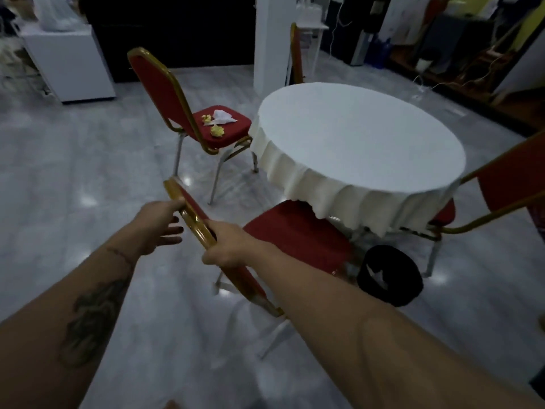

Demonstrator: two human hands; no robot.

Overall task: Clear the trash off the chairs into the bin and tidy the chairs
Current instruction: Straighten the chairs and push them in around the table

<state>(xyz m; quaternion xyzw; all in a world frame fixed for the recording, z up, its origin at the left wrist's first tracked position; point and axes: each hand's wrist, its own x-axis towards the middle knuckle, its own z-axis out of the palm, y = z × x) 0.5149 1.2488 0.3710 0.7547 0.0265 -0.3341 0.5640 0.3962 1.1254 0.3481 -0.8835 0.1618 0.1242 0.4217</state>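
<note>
Red upholstery and a gold metal frame are filling the near view, where the near chair (pixel 295 234) is standing with its seat pushed partly under the hanging tablecloth (pixel 321 184) of the round counter (pixel 359 134). The right hand (pixel 233 249) is clenching the top rail of this chair's backrest, fingers wrapped over the gold tube. The left hand (pixel 156 228) is sitting just to the left of it along the same rail, its thumb side touching the gold tube while its fingers are spreading loose and not closing on anything; dark polish is showing on the nails. A tattoo is showing on the left forearm. Beyond the left hand, well apart from it, a second chair (pixel 206 113) is standing beside the counter's edge, and the trash is lying on its red seat: a crumpled white napkin (pixel 223 117) toward the far side and two yellow crumpled scraps (pixel 216 130) nearer the front edge. To the right of the right hand and lower on the glossy grey floor (pixel 88 172), a black round bin (pixel 389 274) is standing just beside the near chair's seat, with something pale inside it. Farther right, a third chair (pixel 507 184) is standing against the counter, and the back of a fourth (pixel 295 54) is rising behind the counter, next to a white pillar (pixel 271 39).
</note>
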